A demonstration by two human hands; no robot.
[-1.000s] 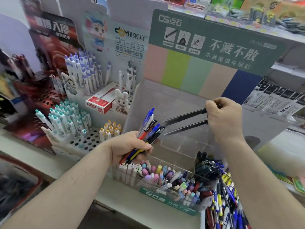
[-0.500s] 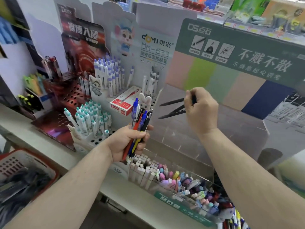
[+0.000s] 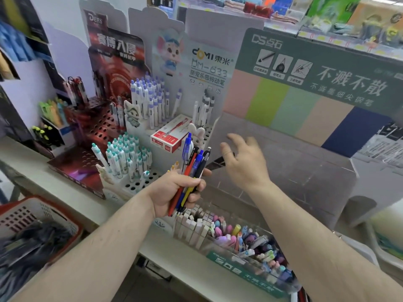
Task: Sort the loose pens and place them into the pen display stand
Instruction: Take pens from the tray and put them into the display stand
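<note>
Bright, even shop lighting from above, soft faint shadows, wide-angle bending at the edges, slight motion blur throughout, upper shelves and lower-left corner smeared out of focus

The pens (image 3: pixel 192 168) in the left hand (image 3: pixel 174 192) have smooth, glossy plastic barrels in red, blue, black and yellow. The stand (image 3: pixel 283 171) beside them is clear plastic, faintly frosted, with a matt printed card header (image 3: pixel 316 68). The red box (image 3: pixel 168 136) looks like glossy cardboard. The white tray (image 3: pixel 139 184) with round holes is matt card or plastic; which, I cannot tell. The basket (image 3: pixel 32 212) is slotted plastic. The table (image 3: pixel 98 205) is smooth and pale.
</note>
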